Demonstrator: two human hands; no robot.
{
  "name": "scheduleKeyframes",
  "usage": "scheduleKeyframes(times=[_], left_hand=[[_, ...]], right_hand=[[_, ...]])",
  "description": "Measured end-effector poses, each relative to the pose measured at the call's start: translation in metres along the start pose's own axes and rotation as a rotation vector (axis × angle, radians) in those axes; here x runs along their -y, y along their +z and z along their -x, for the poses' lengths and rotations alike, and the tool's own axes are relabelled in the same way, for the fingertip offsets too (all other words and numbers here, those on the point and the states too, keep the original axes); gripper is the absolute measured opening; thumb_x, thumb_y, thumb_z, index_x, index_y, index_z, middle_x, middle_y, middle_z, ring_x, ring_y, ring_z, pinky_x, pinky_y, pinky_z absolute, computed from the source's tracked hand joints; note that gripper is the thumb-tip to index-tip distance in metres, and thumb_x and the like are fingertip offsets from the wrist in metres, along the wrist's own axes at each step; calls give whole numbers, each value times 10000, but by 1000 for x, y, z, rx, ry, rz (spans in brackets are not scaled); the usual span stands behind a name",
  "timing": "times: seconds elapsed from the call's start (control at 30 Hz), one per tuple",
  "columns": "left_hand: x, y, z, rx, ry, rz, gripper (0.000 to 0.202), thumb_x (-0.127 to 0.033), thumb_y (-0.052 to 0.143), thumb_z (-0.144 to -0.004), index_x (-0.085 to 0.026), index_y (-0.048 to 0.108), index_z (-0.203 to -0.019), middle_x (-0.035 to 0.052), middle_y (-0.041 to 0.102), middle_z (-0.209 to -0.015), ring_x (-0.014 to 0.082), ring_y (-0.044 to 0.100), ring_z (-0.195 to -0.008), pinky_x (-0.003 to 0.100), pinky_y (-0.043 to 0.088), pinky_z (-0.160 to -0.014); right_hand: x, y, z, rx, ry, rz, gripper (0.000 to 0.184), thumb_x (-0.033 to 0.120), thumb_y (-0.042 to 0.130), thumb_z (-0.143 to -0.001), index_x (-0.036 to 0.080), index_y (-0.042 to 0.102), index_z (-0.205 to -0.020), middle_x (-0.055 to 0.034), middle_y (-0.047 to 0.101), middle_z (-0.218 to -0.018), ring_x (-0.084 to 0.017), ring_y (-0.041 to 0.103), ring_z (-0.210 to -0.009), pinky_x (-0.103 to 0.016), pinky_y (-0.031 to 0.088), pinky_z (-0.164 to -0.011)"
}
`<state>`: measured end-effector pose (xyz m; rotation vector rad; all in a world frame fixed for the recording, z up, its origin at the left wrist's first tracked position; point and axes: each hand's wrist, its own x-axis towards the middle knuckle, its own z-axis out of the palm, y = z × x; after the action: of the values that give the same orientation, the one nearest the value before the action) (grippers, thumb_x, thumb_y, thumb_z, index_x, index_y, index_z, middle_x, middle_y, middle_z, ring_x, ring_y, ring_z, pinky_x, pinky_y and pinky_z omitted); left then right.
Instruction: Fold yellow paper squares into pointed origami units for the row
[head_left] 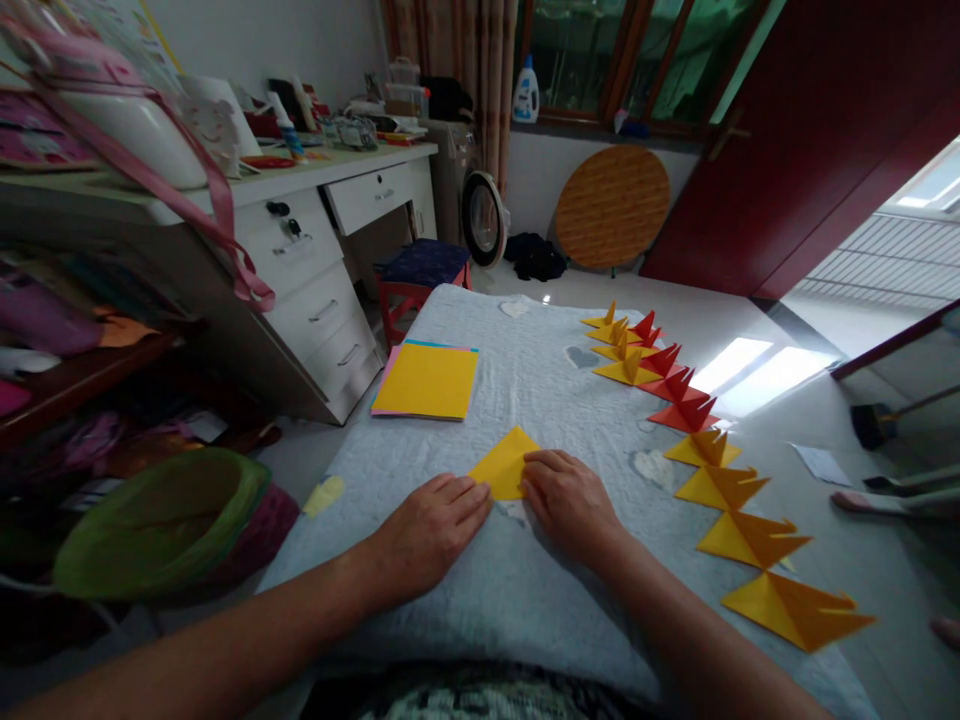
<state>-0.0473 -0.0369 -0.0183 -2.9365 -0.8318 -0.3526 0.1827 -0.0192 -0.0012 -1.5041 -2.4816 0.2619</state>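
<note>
A white desk (pixel 296 275) with drawers and small handles runs along the pale wall (pixel 322 40) on the left, a red stool (pixel 424 262) with a dark seat near it. Past the desk's far end stands a washing machine (pixel 451 145), its round door open, next to a patterned curtain (pixel 495 110). Below the wood-framed window (pixel 581 50), a round wooden tabletop (pixel 613 205) stands on edge; rightward, a dark red door (pixel 780 130) and glossy floor (pixel 697 300) catching bright light

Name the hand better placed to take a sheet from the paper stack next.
Probably the left hand: the paper stack lies ahead of it, on its side of the folded yellow paper both hands touch. The right hand is farther off and would likely have to reach across.
</note>
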Motion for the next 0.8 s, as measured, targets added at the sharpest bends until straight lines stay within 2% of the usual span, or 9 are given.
scheduleKeyframes(times=[0.13, 0.23, 0.4, 0.5, 0.57, 0.67, 0.8], left_hand=[[1, -5, 18, 25, -87, -13, 298, -83, 486, -934, -108, 611, -1204, 118, 680, -1148, 237, 603, -1051, 395, 485, -967], [1, -9, 24, 43, -134, -19, 290, -75, 482, -925, -117, 619, -1177, 115, 677, -1114, 240, 600, -1021, 406, 486, -957], [-1, -12, 20, 90, -183, -12, 209, -94, 478, -929, -144, 647, -1040, 92, 665, -956, 238, 593, -893, 418, 508, -877], [-3, -10, 16, 87, -195, -56, 231, -89, 501, -917, -135, 639, -1097, 90, 656, -937, 244, 590, -871, 421, 514, -847], [-3, -8, 16, 78, -191, -87, 281, -78, 520, -905, -121, 623, -1163, 98, 658, -967, 250, 593, -890, 423, 516, -852], [-3, -6, 19, 72, -173, -104, 254, -69, 551, -889, -104, 639, -1125, 100, 663, -966, 251, 598, -890, 416, 521, -842], [-2, -6, 24, 65, -163, -121, 190, -79, 564, -890, -109, 654, -1054, 90, 665, -937, 241, 601, -856, 396, 525, -799]], right_hand=[[7, -4, -6, 69, 47, 58, 167, 263, 535, -958, 184, 680, -933, -76, 693, -1009, -213, 631, -971, -345, 494, -882], [17, -3, -10, 67, 65, 139, 205, 358, 548, -957, 181, 651, -952, -93, 657, -999, -248, 602, -951, -384, 482, -844], [39, 7, -17, 20, 133, 235, 436, 570, 553, -912, 161, 615, -1049, -149, 611, -1022, -312, 546, -957, -458, 455, -816], [47, 13, -19, -16, 163, 236, 584, 643, 523, -891, 143, 581, -1187, -182, 598, -1064, -332, 521, -959, -493, 441, -810], [48, 16, -19, -33, 160, 231, 662, 639, 502, -899, 134, 516, -1327, -202, 588, -1121, -343, 509, -978, -507, 431, -813], [45, 18, -17, -30, 133, 230, 713, 562, 510, -915, 183, 356, -1499, -196, 573, -1177, -341, 498, -1002, -506, 411, -828], [34, 16, -11, -22, 119, 212, 719, 426, 519, -922, 254, 244, -1563, -154, 579, -1135, -313, 491, -974, -476, 381, -846]])
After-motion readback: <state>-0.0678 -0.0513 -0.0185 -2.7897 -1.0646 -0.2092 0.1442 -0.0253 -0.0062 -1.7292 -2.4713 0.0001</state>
